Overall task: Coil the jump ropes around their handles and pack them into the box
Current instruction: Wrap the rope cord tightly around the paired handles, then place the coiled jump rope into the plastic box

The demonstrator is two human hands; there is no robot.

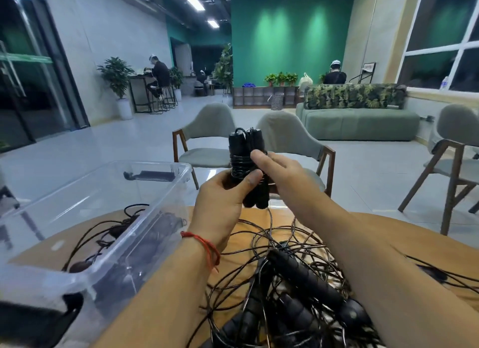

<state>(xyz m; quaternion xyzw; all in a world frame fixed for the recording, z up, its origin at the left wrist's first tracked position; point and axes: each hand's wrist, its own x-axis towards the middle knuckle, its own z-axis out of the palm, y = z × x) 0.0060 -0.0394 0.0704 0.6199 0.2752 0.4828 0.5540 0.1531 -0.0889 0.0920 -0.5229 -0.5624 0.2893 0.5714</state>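
Fingers of left hand (220, 205) wrapped round lower end of paired black handles (243, 145), long axis upright above wooden table (388, 225), right hand (282, 171) pinching them over the coiled turns, uncoiled rope (270, 218) trailing straight down; clear box (145, 163) low-left, nearer left hand.

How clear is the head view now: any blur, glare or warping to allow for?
Head view: the handles in the left hand and right hand are fairly sharp; the box is blurred at its near corner, with glare on its clear walls; the ropes soften toward the bottom edge; the window frames bow from the wide lens.
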